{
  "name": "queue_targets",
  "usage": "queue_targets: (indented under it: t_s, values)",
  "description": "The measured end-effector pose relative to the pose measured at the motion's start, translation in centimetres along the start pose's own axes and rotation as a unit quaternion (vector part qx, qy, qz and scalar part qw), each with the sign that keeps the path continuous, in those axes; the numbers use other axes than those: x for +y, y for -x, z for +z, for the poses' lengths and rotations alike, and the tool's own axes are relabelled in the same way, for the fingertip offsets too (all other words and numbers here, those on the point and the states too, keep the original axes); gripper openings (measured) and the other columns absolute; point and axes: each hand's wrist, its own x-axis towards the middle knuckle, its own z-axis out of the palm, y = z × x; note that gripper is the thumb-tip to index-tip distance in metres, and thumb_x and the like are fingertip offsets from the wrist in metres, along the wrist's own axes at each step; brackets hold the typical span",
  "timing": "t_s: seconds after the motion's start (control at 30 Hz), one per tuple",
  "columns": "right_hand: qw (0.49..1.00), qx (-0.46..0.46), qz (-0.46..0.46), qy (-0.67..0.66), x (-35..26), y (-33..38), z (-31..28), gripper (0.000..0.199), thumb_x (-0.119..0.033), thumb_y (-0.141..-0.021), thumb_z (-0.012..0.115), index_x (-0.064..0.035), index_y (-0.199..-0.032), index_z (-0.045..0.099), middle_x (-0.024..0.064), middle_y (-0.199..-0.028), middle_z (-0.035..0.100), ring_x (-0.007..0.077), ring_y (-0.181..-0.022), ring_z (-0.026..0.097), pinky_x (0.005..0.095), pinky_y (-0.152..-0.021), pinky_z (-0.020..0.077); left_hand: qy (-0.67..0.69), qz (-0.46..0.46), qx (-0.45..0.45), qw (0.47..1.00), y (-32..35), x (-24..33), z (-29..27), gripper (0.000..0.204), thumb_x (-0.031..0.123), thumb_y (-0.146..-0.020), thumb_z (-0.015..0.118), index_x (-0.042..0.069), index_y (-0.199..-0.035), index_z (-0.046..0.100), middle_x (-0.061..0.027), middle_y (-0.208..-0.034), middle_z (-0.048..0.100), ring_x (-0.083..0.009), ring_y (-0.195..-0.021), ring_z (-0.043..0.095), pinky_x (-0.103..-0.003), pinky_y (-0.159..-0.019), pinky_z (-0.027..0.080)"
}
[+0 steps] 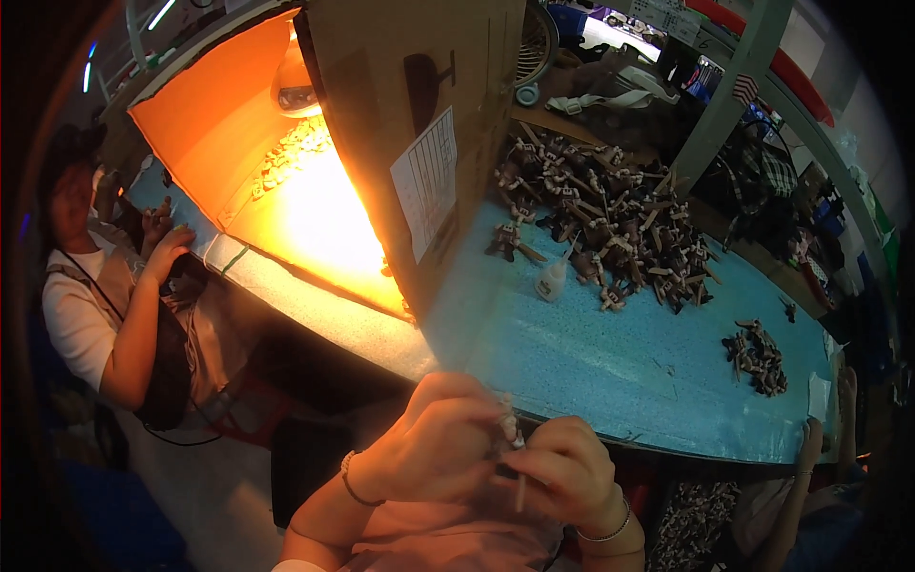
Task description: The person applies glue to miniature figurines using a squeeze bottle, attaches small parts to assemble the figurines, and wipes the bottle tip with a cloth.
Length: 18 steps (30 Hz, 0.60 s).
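Note:
Close in front of me, just off the near edge of the table, my left hand (440,434) and my right hand (570,467) meet around a small pale figurine (512,424). The left fingers pinch its upper side; the right fingers close on its lower part. A thin tan stick (520,494) hangs below the right fingers; whether it joins the figurine is hidden. Beyond my hands, a white squeeze bottle with a narrow tip (551,281) stands on the blue tabletop (610,357). Behind it lies a large heap of brown and white figurines on sticks (610,219).
A cardboard partition (419,124) stands left of the heap. Beside it a lamp (297,86) lights a box with small pale pieces (291,157). A smaller figurine pile (756,357) lies right. A co-worker (105,286) sits left; another person's hand (810,440) rests at the right edge.

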Motion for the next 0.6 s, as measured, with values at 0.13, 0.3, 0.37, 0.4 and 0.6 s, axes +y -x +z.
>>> queue_targets:
  t_s: [0.13,0.3,0.37,0.4,0.6]
  values:
    - [0.994,-0.037,-0.096,0.033,-0.8,-0.9,-0.5,0.031,-0.007,-0.068,0.069,-0.0077,-0.1,0.066,0.0033,-0.078,0.046,0.017,-0.064,0.05,0.0276,-0.054,0.0425,0.005,0.031,0.018,0.999,0.5,-1.0,0.5,0.049,-0.002,-0.071,0.069,0.0,-0.113,0.043,-0.0173,-0.109,0.046,-0.0254,-0.092,0.054,-0.033,-0.078,0.049]
    - [0.989,-0.045,-0.13,0.046,-1.2,-0.6,-0.8,0.033,-0.008,-0.065,0.07,-0.0117,-0.098,0.068,0.0028,-0.078,0.044,0.0156,-0.065,0.049,0.0267,-0.054,0.043,0.014,0.075,0.054,0.996,0.8,-0.8,1.1,0.044,0.0,-0.072,0.07,0.002,-0.107,0.044,-0.0168,-0.104,0.049,-0.0258,-0.091,0.055,-0.035,-0.076,0.05]
    - [0.99,-0.036,-0.126,0.048,-1.5,-0.7,-0.6,0.032,-0.007,-0.065,0.069,-0.0122,-0.097,0.069,0.0025,-0.078,0.045,0.0154,-0.065,0.049,0.0261,-0.053,0.0432,0.019,0.078,0.054,0.995,0.9,-0.9,1.1,0.043,0.001,-0.072,0.07,0.003,-0.107,0.044,-0.0164,-0.103,0.05,-0.0261,-0.092,0.055,-0.035,-0.076,0.05]
    - [0.991,-0.026,-0.124,0.05,-1.7,-0.7,-0.5,0.031,-0.006,-0.066,0.068,-0.0127,-0.096,0.069,0.0023,-0.078,0.045,0.0151,-0.065,0.048,0.0255,-0.053,0.0433,0.023,0.082,0.056,0.995,0.9,-0.9,1.1,0.043,0.001,-0.072,0.069,0.003,-0.107,0.044,-0.016,-0.102,0.05,-0.0264,-0.092,0.055,-0.035,-0.076,0.05]
    - [0.987,-0.023,-0.142,0.072,-1.9,-0.5,-0.7,0.029,-0.005,-0.067,0.067,-0.0133,-0.095,0.069,0.002,-0.077,0.045,0.0141,-0.067,0.048,0.0244,-0.054,0.0437,0.006,0.099,0.053,0.994,1.2,-0.7,1.3,0.04,0.004,-0.074,0.068,0.005,-0.106,0.044,-0.0147,-0.103,0.049,-0.0265,-0.092,0.055,-0.034,-0.076,0.05]
